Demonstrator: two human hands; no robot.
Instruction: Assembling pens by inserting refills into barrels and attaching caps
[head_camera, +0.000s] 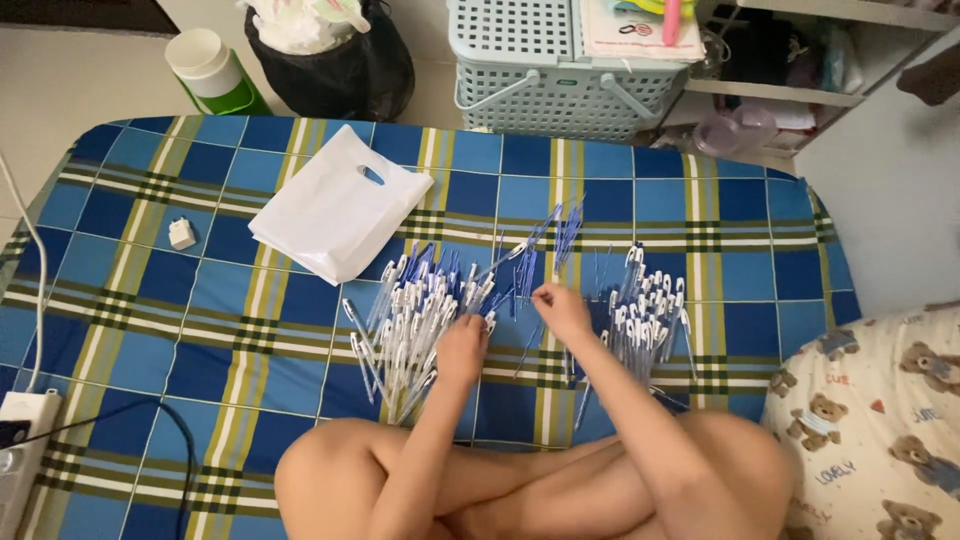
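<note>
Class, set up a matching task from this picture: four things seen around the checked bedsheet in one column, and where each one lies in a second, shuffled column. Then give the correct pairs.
Things
1. white plastic bag
2. small white plug
3. teddy bear pillow
4. lattice basket

Places
A. at the right edge, beside the person's knee
B. on the floor beyond the far edge of the sheet
C. alone on the left part of the sheet
D. on the sheet, just behind the left pile of pens

Pairs: 1-D, 2-C, 3-A, 4-B
</note>
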